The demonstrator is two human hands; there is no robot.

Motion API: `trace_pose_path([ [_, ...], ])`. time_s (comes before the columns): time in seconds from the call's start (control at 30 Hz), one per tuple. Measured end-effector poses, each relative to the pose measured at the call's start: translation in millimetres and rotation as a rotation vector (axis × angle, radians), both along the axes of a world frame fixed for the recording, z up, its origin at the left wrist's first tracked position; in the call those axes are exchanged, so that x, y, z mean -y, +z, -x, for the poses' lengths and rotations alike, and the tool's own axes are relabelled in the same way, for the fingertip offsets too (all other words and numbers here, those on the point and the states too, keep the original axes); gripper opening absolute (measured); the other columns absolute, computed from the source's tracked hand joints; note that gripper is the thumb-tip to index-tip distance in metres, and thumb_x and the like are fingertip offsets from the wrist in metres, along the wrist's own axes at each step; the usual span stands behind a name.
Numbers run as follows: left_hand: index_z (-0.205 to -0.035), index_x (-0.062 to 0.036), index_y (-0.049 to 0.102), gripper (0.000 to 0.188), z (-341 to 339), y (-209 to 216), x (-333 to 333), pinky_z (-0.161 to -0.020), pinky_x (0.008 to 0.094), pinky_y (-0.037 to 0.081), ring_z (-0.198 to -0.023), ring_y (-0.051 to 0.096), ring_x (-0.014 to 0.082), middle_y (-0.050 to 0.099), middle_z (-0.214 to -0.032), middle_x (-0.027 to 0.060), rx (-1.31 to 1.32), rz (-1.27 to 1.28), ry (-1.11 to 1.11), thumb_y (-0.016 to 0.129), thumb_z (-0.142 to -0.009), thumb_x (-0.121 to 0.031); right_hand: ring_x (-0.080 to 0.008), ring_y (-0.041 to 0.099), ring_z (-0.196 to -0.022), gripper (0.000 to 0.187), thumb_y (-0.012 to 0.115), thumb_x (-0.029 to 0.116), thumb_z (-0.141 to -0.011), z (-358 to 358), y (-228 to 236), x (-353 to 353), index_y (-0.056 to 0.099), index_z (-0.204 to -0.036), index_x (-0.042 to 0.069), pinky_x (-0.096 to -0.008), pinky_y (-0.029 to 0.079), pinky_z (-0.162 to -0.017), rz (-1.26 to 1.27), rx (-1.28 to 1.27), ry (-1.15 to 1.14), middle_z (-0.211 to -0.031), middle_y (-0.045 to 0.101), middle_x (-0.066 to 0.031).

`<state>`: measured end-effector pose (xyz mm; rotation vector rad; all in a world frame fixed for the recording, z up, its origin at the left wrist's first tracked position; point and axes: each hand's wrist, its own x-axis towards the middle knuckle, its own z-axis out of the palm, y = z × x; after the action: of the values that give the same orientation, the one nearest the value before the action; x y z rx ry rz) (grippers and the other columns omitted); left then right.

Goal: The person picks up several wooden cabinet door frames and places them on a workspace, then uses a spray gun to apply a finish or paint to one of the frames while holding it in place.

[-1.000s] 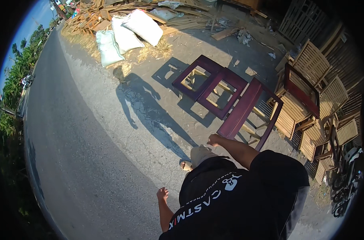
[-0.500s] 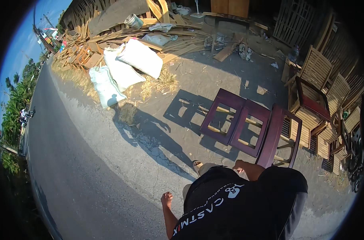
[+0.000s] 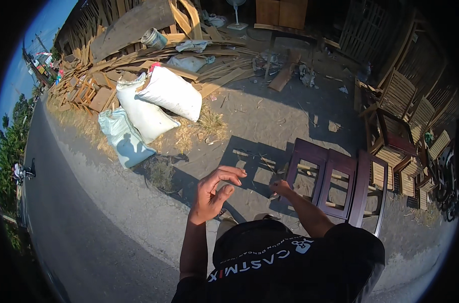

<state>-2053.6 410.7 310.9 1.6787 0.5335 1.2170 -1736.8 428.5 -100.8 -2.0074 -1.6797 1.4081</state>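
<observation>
My left hand is raised in front of me, thumb and fingers apart and bent, with nothing in it. Lower and to the right, my right hand has its fingers loosely curled in, and I see nothing in them. It is nearest to the left edge of a dark purple wooden frame, though whether it touches cannot be made out. Beside that stand a second purple frame with square openings and a taller purple wooden piece, side by side on the ground. My feet show below my hands.
White and pale green sacks lie ahead to the left, before a heap of wood scraps. Wooden slatted chairs stand at the right. A paved road runs along the left. A standing fan is at the back.
My left hand has risen and opened in front of me. My right hand has moved forward and left. The purple frames now appear farther right, and the sacks appear slightly nearer.
</observation>
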Motion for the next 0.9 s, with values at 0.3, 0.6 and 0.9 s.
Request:
trace_pose_path([
  [0.3,-0.104,-0.0011,0.067,0.020,-22.0,132.6,-154.1,-0.094,0.0484,0.053,-0.100,0.069,0.0321,0.067,-0.110,0.0191,0.725,-0.159,-1.026,0.065,-0.099,-0.020,-0.0208,0.073,-0.074,0.035,0.061,0.039,-0.092,10.8,-40.6,123.6,0.075,-0.086,0.007,-0.0403,0.057,-0.068,0.746,0.081,-0.400,-0.070,0.072,-0.0062],
  [0.6,-0.104,-0.0023,0.061,0.015,-120.6,111.9,-339.5,-0.091,0.0463,0.055,-0.093,0.070,0.0262,0.068,-0.103,0.0169,0.803,0.029,-1.076,0.061,-0.102,-0.017,-0.0204,0.071,-0.069,0.037,0.063,0.041,-0.091,-27.1,-54.0,-29.6,0.074,-0.083,0.006,-0.0387,0.055,-0.065,0.675,-0.058,-0.704,-0.069,0.072,-0.0062],
  [0.9,-0.109,-0.0073,0.062,0.013,-190.6,140.3,-572.7,-0.095,0.0480,0.054,-0.096,0.069,0.0312,0.066,-0.102,0.0174,0.450,-0.273,-0.971,0.065,-0.098,-0.013,-0.0208,0.071,-0.064,0.041,0.064,0.042,-0.092,-245.2,10.7,-413.3,0.072,-0.086,0.001,-0.0366,0.054,-0.065,-0.375,0.258,-0.462,-0.074,0.073,-0.0097],
])
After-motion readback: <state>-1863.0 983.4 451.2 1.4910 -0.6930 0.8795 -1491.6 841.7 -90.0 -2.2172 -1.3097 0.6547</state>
